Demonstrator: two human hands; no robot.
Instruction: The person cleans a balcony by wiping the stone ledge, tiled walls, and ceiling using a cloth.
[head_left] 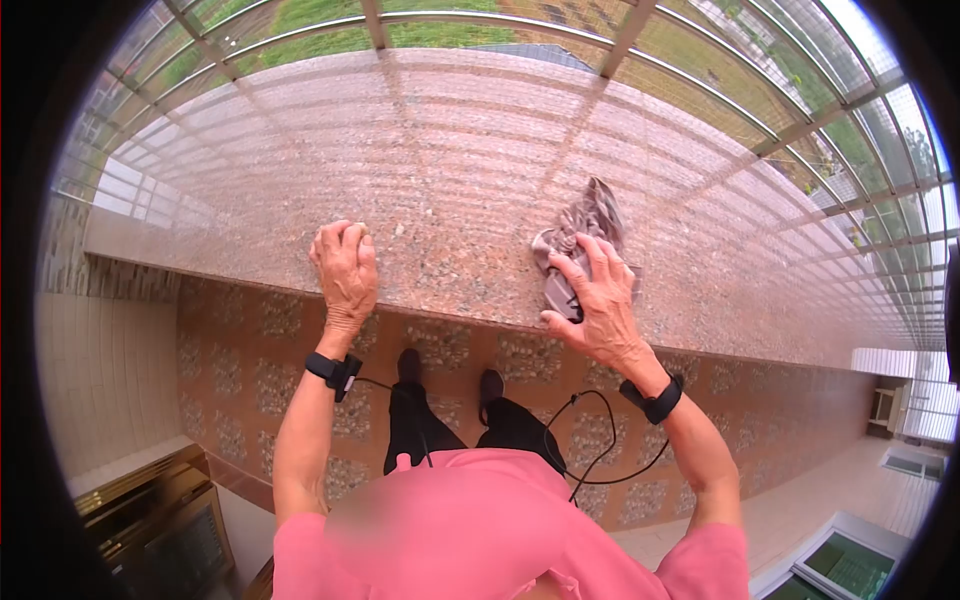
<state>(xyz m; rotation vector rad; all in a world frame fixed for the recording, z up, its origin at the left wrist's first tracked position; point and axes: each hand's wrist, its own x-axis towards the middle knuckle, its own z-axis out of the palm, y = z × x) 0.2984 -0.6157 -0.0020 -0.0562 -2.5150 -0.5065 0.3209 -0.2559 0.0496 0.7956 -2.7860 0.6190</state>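
Observation:
A crumpled greyish-mauve cloth [592,215] lies on the polished pink granite ledge [450,220]. My right hand [598,300] presses down on it, fingers curled over the fabric and thumb at its near side. To the left, my left hand [346,265] rests on the ledge near its front edge, with the fingers folded under into a loose fist. What is beneath those fingers, if anything, is hidden. Black bands circle both wrists.
Metal railings [500,22] run along the ledge's far side, with grass beyond. Below the front edge is a patterned tile floor [530,355] where my feet stand. A thin black cable [612,420] loops beside my right arm. A tiled wall [110,370] stands at left.

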